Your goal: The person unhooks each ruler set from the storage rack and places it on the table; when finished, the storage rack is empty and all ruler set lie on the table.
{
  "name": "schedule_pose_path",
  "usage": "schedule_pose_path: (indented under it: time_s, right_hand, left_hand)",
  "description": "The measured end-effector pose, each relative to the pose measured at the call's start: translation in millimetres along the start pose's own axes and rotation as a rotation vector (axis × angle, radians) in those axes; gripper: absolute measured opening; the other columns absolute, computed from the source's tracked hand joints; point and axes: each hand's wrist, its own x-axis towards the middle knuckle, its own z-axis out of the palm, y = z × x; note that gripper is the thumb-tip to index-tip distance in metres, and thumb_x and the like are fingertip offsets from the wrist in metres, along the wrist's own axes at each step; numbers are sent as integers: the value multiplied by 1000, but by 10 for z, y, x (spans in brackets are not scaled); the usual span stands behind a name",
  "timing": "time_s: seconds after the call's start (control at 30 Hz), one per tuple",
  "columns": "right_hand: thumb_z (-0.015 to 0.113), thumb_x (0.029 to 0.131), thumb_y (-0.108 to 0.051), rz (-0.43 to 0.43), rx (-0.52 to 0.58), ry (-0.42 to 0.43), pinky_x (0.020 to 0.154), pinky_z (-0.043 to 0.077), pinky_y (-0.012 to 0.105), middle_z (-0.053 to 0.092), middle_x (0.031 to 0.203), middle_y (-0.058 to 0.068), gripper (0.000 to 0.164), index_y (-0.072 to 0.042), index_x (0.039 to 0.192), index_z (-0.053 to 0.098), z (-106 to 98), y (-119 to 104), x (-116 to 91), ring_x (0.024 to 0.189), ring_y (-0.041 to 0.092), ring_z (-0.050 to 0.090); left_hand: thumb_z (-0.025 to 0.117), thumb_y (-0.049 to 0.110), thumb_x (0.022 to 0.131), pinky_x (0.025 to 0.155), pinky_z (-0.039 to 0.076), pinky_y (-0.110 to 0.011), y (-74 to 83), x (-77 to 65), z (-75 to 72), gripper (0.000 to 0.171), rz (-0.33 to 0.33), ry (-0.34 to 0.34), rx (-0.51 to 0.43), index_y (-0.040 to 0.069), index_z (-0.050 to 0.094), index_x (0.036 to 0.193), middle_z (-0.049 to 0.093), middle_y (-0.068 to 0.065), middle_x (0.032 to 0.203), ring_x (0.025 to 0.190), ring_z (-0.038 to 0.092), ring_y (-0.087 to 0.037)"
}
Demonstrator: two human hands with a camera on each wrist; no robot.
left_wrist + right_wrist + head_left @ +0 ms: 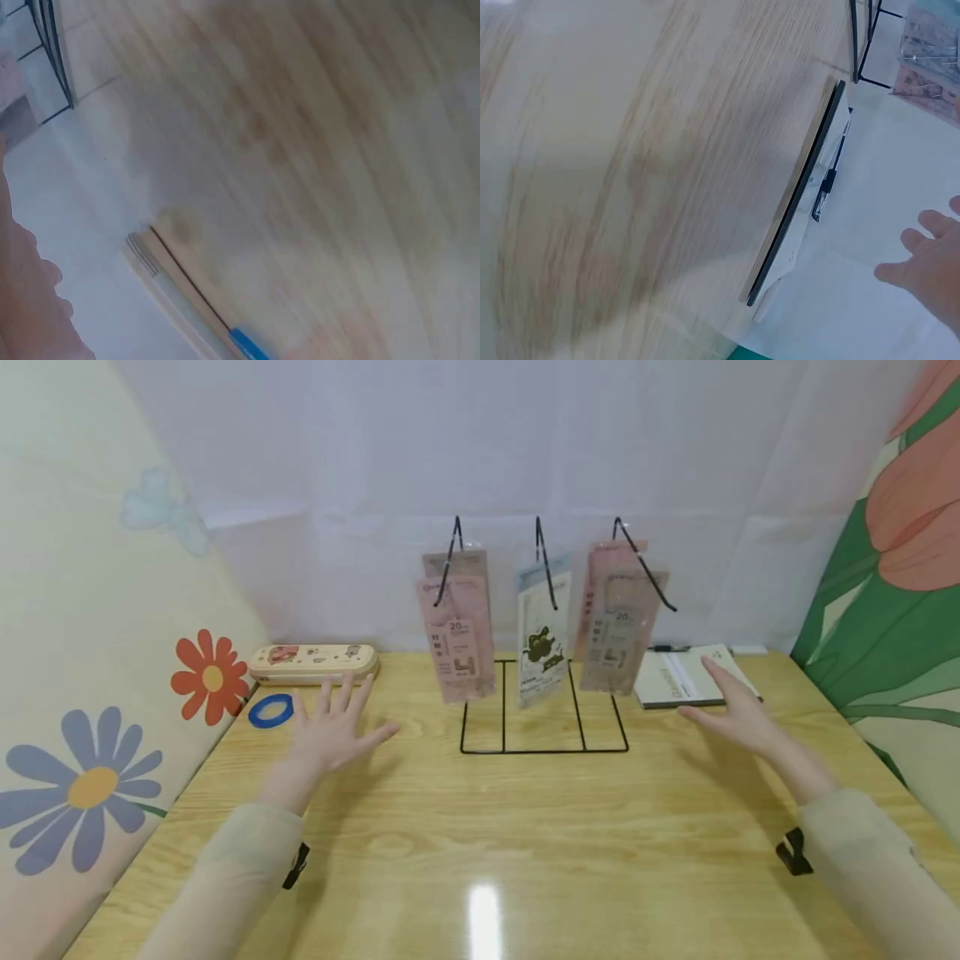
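My left hand [327, 732] hovers over the table's left side with its fingers spread, holding nothing. Nearest to it are a cream pencil case [315, 664] with printed pictures and a blue ring-shaped roll [272, 711]. On the right, my right hand [731, 710] is held out above the table, thumb apart from the fingers, near a white notebook [678, 678]. Between the hands stands a black wire rack [543, 752] with three hooks. Flat packets hang there: a pink packet [459, 643] at left, a white packet [543, 639] in the middle, a greyish packet [621, 635] at right.
Behind the notebook lie a black pen [667, 648] and a small white object [748, 650]. A white cloth [360, 485] hangs behind the wooden table [420, 852]. Flower-patterned cloths flank it left and right.
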Motion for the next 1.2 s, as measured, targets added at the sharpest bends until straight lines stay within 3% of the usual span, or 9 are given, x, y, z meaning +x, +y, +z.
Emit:
schedule_pose_path:
  time_s: [0.37, 0.53, 0.9, 1.2]
  right_hand:
    - [61, 92, -30, 23, 297, -15, 109, 24, 62, 22, 150, 31, 80, 4, 148, 15, 155, -160, 102, 137, 48, 23]
    - [59, 94, -25, 43, 432, -16, 111, 24, 59, 22, 151, 29, 75, 3, 148, 17, 235, -267, 180, 139, 46, 23]
    - [57, 95, -28, 94, 517, -9, 112, 26, 54, 23, 153, 25, 74, -2, 150, 15, 352, -437, 362, 140, 41, 24]
    - [58, 94, -25, 118, 575, 6, 109, 34, 53, 34, 148, 24, 69, -8, 150, 21, 452, -524, 543, 137, 39, 34]
  left_hand:
    - [26, 69, 92, 109, -13, -66, 337, 48, 156, 89, 66, -106, -107, 10, -4, 152, -8, -17, 158, 144, -7, -42]
    - [26, 66, 93, 112, -6, -65, 514, 91, 250, 88, 113, -115, -117, 6, 0, 152, -4, -18, 158, 145, -3, -42]
    - [28, 56, 98, 114, -4, -62, 866, 166, 370, 79, 177, -176, -138, 5, 1, 151, -4, -16, 159, 145, -3, -40]
    - [26, 45, 102, 116, 0, -58, 1005, 256, 412, 69, 200, -229, -153, 1, 4, 151, -2, -17, 158, 145, -2, -40]
